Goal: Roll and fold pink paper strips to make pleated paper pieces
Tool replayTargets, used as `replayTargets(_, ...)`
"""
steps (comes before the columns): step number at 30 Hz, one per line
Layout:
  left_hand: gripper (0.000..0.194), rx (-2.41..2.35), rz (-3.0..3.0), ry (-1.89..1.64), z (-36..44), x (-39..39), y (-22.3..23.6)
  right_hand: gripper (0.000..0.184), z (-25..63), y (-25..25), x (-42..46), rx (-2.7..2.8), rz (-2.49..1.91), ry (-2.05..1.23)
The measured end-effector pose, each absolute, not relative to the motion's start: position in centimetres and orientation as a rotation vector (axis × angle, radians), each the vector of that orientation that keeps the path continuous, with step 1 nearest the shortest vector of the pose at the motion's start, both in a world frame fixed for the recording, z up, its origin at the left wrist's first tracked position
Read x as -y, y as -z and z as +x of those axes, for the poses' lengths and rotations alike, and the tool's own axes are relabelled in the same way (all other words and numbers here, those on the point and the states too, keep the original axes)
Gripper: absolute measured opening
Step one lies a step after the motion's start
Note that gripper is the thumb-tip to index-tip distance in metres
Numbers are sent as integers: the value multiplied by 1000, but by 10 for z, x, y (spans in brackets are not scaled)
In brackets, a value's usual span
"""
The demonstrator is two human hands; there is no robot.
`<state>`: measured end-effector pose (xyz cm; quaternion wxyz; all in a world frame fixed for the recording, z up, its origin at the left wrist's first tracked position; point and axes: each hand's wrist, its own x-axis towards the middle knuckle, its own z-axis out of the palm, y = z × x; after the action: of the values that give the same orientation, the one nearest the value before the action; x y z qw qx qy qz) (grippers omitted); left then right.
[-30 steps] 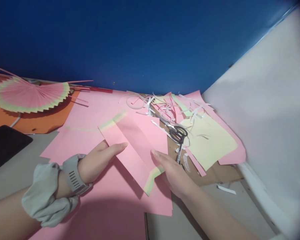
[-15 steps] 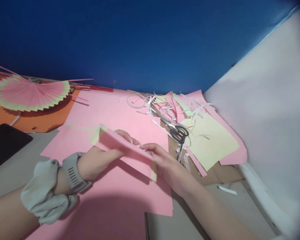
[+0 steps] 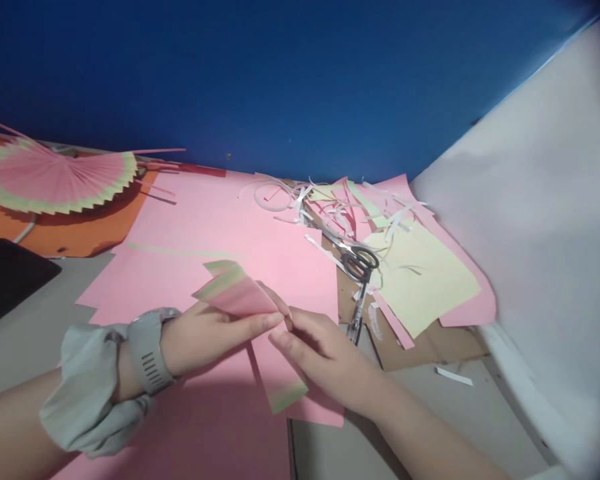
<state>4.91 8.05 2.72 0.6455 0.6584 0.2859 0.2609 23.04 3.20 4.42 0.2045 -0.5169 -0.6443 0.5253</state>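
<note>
A folded strip of pink paper [image 3: 250, 298] with green and yellow bands at its ends is held above the pink sheets [image 3: 190, 220]. My left hand [image 3: 220, 333] is closed on its upper left part, thumb pressed on top near the middle. My right hand [image 3: 325, 353] pinches the same paper at its middle, fingertips almost meeting my left thumb. One banded end points up to the left; the other hangs down toward the lower right. The exact folds between my fingers are hidden.
A pleated pink, yellow and green paper fan [image 3: 60, 175] rests on orange paper [image 3: 115, 230] at the left, above a black device [image 3: 15, 280]. To the right lie black-handled scissors [image 3: 357, 261], paper scraps, a pen-like tool [image 3: 357, 313] and a pale yellow sheet [image 3: 425, 280]. A blue wall [image 3: 290, 87] stands behind.
The paper was spread between both hands a second ago. It has since been folded lengthwise and is now bent at the middle, with my hands drawn together there.
</note>
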Motion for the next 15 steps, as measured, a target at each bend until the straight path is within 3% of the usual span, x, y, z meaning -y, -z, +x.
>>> replayTargets(5, 28, -825, 1391, -653, 50, -79, -26, 39, 226, -43, -34, 1842, -1437, -1416)
replayTargets(15, 20, -989, 1334, -873, 49, -86, -27, 40, 233, -44, -37, 1853, -1451, -1547)
